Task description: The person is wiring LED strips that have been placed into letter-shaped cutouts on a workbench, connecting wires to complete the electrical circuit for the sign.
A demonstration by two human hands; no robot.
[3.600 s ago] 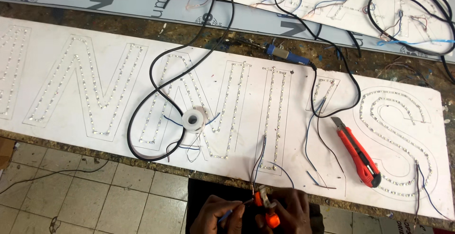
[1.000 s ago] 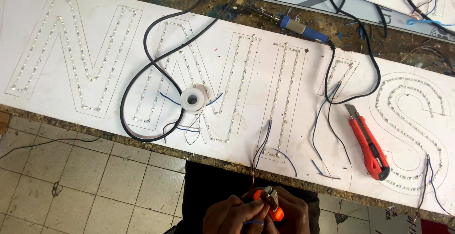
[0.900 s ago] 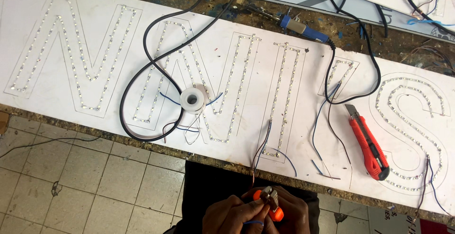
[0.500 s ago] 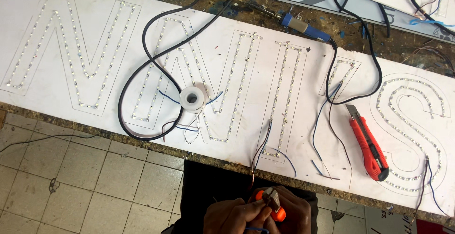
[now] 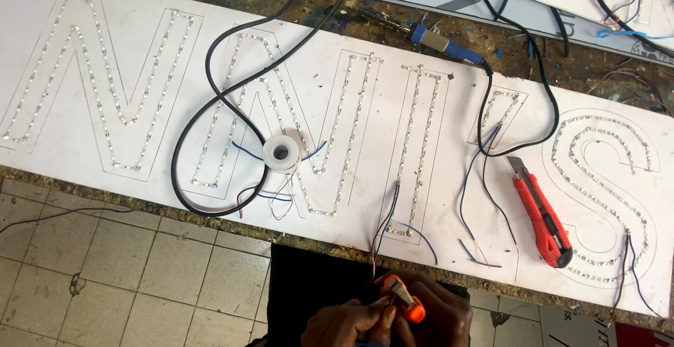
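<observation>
A worn workbench (image 5: pixel 309 6) carries a white sign panel (image 5: pixel 140 52) and soldering iron (image 5: pixel 446 43).

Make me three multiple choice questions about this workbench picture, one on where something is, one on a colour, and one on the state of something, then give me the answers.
1. Where does the red utility knife lie?
A. on the floor tiles
B. on the white sign board, beside the S-shaped letter
C. in the left hand

2. What colour is the soldering iron's handle?
A. blue
B. yellow
C. green

3. What are the hands doing?
A. resting flat on the board
B. hanging free at the sides
C. closed together on a small orange tool at a thin wire's end

Answers: 1 B, the knife rests on the white sign board left of the S outline. 2 A, the handle near the top edge is blue. 3 C, the left hand and right hand meet at the small orange tool.
</observation>
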